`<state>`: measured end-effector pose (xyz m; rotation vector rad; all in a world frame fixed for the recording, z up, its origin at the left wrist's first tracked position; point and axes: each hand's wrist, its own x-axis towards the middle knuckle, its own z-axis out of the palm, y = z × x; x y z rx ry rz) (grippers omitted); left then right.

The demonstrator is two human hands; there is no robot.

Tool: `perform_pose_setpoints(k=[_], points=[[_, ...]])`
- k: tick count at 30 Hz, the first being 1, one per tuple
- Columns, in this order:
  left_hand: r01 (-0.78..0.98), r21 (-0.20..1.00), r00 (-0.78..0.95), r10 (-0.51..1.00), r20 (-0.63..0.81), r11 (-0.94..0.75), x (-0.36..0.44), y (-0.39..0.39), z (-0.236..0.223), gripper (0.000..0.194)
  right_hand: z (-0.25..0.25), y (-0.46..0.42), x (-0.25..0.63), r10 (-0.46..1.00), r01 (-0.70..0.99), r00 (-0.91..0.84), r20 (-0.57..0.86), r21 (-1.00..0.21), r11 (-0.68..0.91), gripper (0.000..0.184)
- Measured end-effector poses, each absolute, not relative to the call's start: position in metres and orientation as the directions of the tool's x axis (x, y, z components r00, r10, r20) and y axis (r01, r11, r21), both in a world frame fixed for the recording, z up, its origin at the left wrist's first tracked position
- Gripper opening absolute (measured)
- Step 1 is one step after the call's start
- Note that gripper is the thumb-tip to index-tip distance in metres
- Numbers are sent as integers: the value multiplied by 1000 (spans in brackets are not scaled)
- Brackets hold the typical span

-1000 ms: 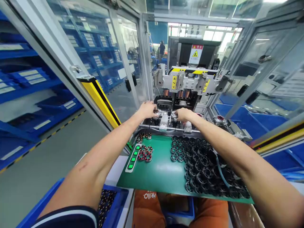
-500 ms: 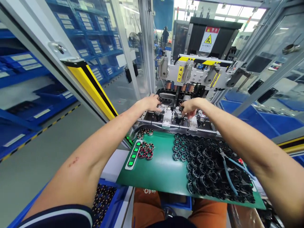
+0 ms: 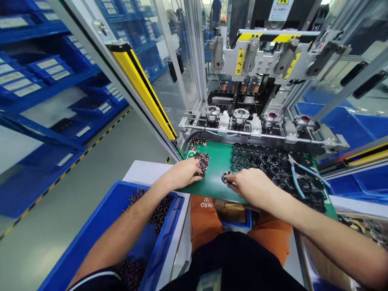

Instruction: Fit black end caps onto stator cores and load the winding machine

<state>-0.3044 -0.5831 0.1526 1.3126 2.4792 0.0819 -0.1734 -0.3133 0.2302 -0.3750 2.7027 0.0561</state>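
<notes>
My left hand point(image 3: 184, 173) rests on the near left part of the green mat point(image 3: 216, 169), its fingertips on a small cluster of copper-wound stator rings point(image 3: 203, 161). My right hand point(image 3: 253, 186) is near the mat's front edge and pinches one wound ring point(image 3: 226, 177) between thumb and fingers. A heap of bare black stator rings point(image 3: 273, 167) covers the mat's right half. Behind the mat, the machine's row of round fixtures point(image 3: 239, 115) stands with nothing on the two left ones; the two right ones carry red-wound parts point(image 3: 271, 116).
Blue-handled cutters point(image 3: 295, 173) lie on the black heap. A blue bin point(image 3: 121, 226) with wound rings sits at my lower left. A yellow light-curtain post point(image 3: 145, 91) and glass panels flank the machine. Blue shelving lines the left aisle.
Both hands have pulled back from the machine's fixtures to the green mat. The right hand now carries a wound ring. The view has tilted down.
</notes>
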Motion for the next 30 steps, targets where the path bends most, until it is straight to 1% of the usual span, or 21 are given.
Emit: perform_pose_setpoints(k=[2,3,5,6,10,13,16,20,23,25,27,30], points=[[769,188,-558,785,-269,611,-286,-591,132,25,200,-335,-172,-229,-250,-858,-460,-16,968,26],[759,178,-577,773,-263,627,-280,-593,126,25,189,-342,-176,-211,-236,-852,-479,-8,972,28],[745,162,-607,758,-239,647,-272,-592,121,26,173,-351,-189,-170,-204,-850,-498,15,979,40],[741,157,-617,755,-223,652,-269,-589,120,25,169,-353,-196,-147,-185,-855,-498,27,982,44],[734,134,-654,746,-126,666,-275,-560,126,28,165,-350,-223,-44,-90,-885,-463,77,993,47],[699,90,-707,705,-60,709,-293,-526,128,29,166,-347,-242,29,-13,-897,-441,92,996,49],[650,38,-758,651,-45,759,-310,-498,125,32,165,-349,-259,68,45,-890,-451,61,997,51],[625,3,-778,623,-82,781,-319,-489,115,34,168,-347,-273,51,80,-855,-517,-35,996,50],[626,12,-776,624,-86,780,-318,-497,118,34,194,-329,-278,-9,70,-844,-536,-127,989,46],[636,39,-769,637,-58,771,-319,-499,129,34,226,-304,-283,-29,62,-864,-502,-163,985,43],[657,76,-752,659,-6,750,-322,-493,148,36,267,-267,-291,-1,69,-903,-429,-149,986,39],[706,117,-708,698,103,699,-335,-463,185,38,323,-192,-308,95,118,-955,-281,-65,991,40]])
